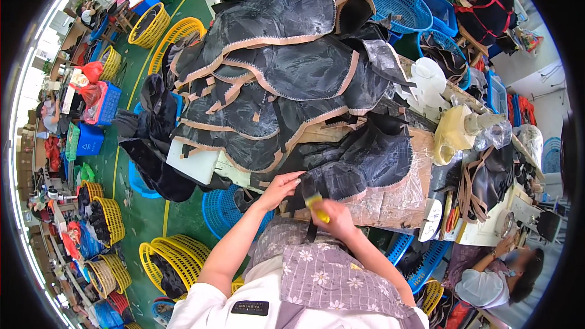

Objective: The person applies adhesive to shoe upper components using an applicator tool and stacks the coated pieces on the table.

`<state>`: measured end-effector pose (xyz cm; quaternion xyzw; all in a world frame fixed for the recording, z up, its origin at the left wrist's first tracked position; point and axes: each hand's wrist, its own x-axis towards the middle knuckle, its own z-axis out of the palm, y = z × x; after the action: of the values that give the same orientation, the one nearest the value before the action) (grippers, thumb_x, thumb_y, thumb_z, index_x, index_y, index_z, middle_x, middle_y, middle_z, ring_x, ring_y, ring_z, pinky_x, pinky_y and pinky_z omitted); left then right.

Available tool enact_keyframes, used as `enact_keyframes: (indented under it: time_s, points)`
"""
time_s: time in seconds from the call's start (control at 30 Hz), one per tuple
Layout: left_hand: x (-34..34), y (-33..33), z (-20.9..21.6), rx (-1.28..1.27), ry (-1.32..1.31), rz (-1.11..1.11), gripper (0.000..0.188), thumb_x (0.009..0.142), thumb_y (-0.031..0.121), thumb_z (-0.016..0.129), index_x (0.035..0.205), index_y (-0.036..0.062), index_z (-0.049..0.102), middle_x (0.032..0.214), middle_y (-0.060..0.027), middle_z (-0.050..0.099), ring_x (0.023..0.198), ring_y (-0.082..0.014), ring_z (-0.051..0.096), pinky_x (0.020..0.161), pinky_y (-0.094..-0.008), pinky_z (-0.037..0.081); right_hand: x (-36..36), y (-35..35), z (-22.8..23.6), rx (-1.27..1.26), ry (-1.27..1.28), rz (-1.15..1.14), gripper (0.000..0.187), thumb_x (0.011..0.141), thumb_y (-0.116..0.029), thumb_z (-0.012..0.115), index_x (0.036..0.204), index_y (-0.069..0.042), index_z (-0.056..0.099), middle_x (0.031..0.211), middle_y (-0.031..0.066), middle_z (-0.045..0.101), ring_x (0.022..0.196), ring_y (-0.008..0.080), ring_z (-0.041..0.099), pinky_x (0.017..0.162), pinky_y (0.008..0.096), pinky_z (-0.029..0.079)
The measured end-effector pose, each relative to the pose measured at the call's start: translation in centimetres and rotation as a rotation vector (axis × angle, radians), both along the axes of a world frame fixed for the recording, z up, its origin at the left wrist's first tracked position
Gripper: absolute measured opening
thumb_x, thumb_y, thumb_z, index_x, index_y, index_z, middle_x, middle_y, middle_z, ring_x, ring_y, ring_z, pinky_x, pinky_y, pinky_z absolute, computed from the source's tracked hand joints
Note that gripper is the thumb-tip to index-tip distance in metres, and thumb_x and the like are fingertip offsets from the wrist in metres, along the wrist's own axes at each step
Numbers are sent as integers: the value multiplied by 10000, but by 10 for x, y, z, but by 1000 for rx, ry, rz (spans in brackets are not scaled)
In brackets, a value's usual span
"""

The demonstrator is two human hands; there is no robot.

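Note:
My left hand (281,191) pinches the near left edge of a black leather piece (378,155) that has a tan stitched border. The leather lies at the near side of the worktable, its surface streaked with white. My right hand (335,218) is closed around a small yellow brush (314,202), whose head is close to that piece's near edge. Motion smears the brush a little, and I cannot tell whether it touches the leather. Beyond both hands, several similar black pieces (298,67) with tan edging are heaped over the table.
A yellowish plastic jug (454,134) stands right of the work. Blue baskets (222,210) and yellow baskets (173,262) sit on the green floor at left; another blue basket (393,3) is at the far side. At the lower right sits another person (487,283).

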<state>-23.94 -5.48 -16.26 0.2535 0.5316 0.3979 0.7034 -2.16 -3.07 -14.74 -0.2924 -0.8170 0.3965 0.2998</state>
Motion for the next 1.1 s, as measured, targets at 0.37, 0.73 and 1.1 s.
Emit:
enact_keyframes:
  time_s: [0.37, 0.73, 1.1]
  points:
    - [1, 4, 15, 9, 34, -13, 345, 928, 186, 517, 1264, 115, 541, 1050, 54, 586, 831, -27, 506, 684, -196, 423, 12, -2, 24, -360, -172, -124, 135, 767, -95, 681, 848, -29, 596, 852, 132, 645, 733, 279, 640, 645, 326, 505]
    - [0, 134, 165, 852, 378, -379, 265, 924, 123, 483, 1159, 46, 578, 1143, -63, 592, 1121, -158, 513, 997, -317, 367, 63, 46, 114, -386, 670, -758, 164, 893, -123, 510, 758, -30, 504, 770, 143, 638, 482, 107, 492, 452, 216, 393]
    - [-180, 113, 441, 976, 560, 909, 414, 926, 141, 402, 1302, -25, 436, 1352, -135, 450, 1258, -216, 418, 1096, -339, 267, 177, 39, 86, -253, 598, -1179, 217, 909, -204, 534, 774, -34, 525, 742, 102, 636, 480, 63, 447, 478, 193, 347]
